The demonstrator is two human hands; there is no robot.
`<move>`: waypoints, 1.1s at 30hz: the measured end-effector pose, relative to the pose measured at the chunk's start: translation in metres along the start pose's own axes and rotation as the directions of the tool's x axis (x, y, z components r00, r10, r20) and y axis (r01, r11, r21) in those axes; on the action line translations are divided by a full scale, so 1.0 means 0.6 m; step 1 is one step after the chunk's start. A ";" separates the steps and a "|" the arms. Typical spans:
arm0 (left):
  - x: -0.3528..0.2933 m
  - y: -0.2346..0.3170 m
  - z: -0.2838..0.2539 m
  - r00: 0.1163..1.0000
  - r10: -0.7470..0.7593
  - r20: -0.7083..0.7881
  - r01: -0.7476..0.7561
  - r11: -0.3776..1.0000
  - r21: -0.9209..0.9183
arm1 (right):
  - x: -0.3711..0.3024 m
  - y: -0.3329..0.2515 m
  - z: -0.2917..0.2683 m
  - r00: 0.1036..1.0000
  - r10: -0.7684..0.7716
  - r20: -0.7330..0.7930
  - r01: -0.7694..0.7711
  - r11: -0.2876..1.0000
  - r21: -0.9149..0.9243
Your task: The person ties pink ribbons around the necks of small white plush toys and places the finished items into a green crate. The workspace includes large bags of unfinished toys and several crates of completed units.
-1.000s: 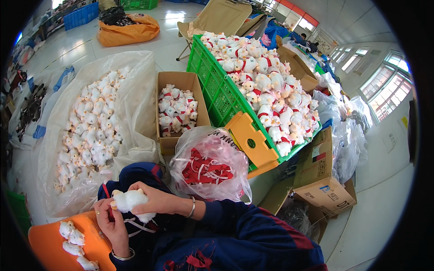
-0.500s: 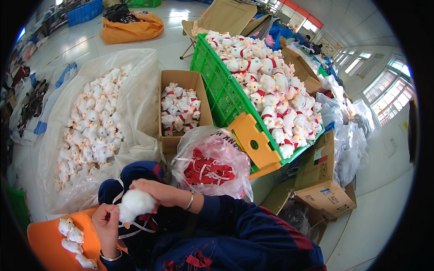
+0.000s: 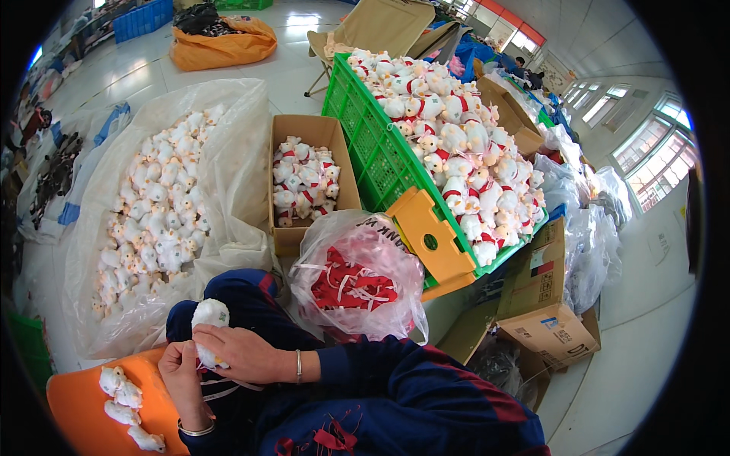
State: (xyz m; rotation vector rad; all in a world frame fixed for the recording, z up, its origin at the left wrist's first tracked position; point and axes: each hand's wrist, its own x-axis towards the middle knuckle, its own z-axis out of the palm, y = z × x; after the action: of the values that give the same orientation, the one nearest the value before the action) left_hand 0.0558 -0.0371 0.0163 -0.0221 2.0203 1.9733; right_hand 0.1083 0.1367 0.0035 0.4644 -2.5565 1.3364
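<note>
A small white plush toy (image 3: 211, 312) is held upright over my lap, a small green patch showing near its top. My right hand (image 3: 251, 355) is closed round its lower part, fingers across the front. Against the toy's lower left side, my left hand (image 3: 181, 374) has thumb and fingers pinched together; what lies in the pinch is too small to make out. Narrow white ribbon (image 3: 221, 393) trails below the hands across my dark trousers. Red scraps and threads (image 3: 334, 437) lie on my lap. The toy's lower end is partly hidden by my fingers.
Several white toys (image 3: 122, 408) lie on an orange seat (image 3: 72, 403) at left. Ahead are a clear sack (image 3: 236, 178) of plain toys, a cardboard box (image 3: 285, 242) and green crate (image 3: 365, 163) of toys with red ribbon, and a clear bag (image 3: 407, 285) of red pieces.
The plush toy has been turned upright, its green patch now showing. My right hand has moved from over its top down to its lower front; my left hand still pinches beside it.
</note>
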 end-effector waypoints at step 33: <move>0.009 0.019 0.015 0.971 0.171 0.168 -0.210 0.946 0.247 | 0.038 -0.041 -0.114 0.906 -0.236 0.351 0.032 0.865 0.500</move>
State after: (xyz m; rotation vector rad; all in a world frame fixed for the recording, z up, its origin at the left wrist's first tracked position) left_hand 0.0498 -0.0269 0.0261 0.3803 2.2403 1.7350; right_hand 0.0994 0.1761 0.0682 1.0984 -2.3831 2.0094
